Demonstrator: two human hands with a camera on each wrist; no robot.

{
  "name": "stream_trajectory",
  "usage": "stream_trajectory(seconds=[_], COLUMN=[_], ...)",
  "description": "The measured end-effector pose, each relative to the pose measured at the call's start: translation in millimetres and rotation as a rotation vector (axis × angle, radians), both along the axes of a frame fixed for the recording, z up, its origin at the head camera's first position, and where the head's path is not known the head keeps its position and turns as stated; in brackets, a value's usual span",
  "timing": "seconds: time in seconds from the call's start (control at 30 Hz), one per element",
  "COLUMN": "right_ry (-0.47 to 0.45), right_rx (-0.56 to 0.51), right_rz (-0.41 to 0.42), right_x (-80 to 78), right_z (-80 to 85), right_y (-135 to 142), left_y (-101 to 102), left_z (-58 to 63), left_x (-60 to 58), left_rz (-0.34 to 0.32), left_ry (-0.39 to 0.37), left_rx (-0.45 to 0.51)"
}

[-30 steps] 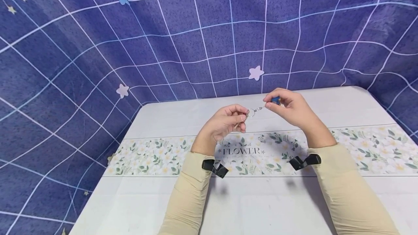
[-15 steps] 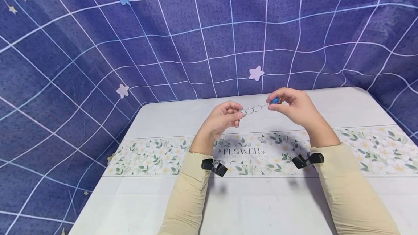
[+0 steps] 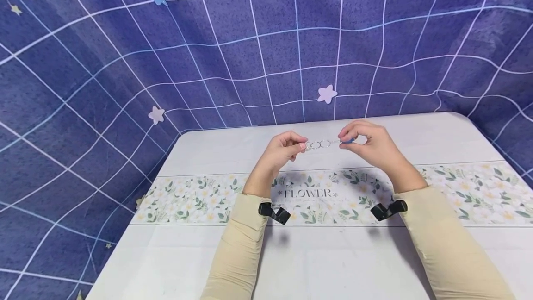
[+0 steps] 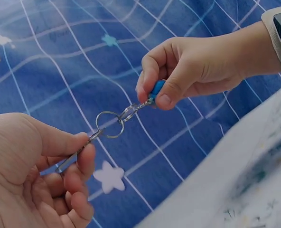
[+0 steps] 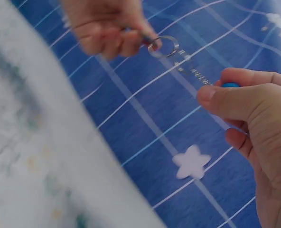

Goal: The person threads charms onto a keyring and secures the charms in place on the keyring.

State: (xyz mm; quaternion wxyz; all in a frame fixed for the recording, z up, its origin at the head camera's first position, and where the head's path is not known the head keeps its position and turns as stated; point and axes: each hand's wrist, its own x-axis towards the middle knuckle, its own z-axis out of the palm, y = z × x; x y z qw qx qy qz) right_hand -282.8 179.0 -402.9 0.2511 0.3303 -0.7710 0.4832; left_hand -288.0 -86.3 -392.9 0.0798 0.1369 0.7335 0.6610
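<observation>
Between my two hands a keychain is stretched out above the table. My left hand [image 3: 285, 149] pinches a thin metal key [image 4: 73, 156] between thumb and index finger, its far end partly hidden by the fingers. From the key runs a silver split ring [image 4: 107, 112], joined to a clasp and a short chain [image 4: 143, 105]. At the other end, my right hand [image 3: 368, 141] pinches a small blue charm [image 4: 158, 87] with thumb and fingertips, which cover most of it. The ring and chain hang free between the hands.
A white table [image 3: 200, 253] carries a floral band [image 3: 187, 200] with the word FLOWER across its middle. Behind and to the left hangs a purple-blue curtain [image 3: 233, 50] with grid lines and stars. A black wrist mount [image 3: 273, 213] sits on each beige sleeve [image 3: 241, 249].
The hands have moved slightly apart, drawing the keychain out straighter. The left fingers have shifted their hold on the key, and the right hand has dipped a little with the charm.
</observation>
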Motion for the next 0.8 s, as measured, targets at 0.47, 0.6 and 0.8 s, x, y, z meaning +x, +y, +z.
stream_trajectory(seconds=[0.47, 0.6, 0.8], right_ry=[-0.090, -0.111, -0.144], right_rx=[0.171, 0.219, 0.298], right_rz=[-0.022, -0.024, 0.004], right_x=[-7.0, -8.9, -9.7], right_z=[-60.9, -73.9, -85.1], right_y=[1.8, -0.8, -2.2], left_y=[3.0, 3.6, 2.7], left_z=[-61.0, -74.8, -90.0], left_x=[-14.7, -13.8, -14.2], left_rz=[0.036, 0.057, 0.060], left_ry=[0.079, 0.144, 0.270], left_rx=[-0.238, -0.348, -0.562])
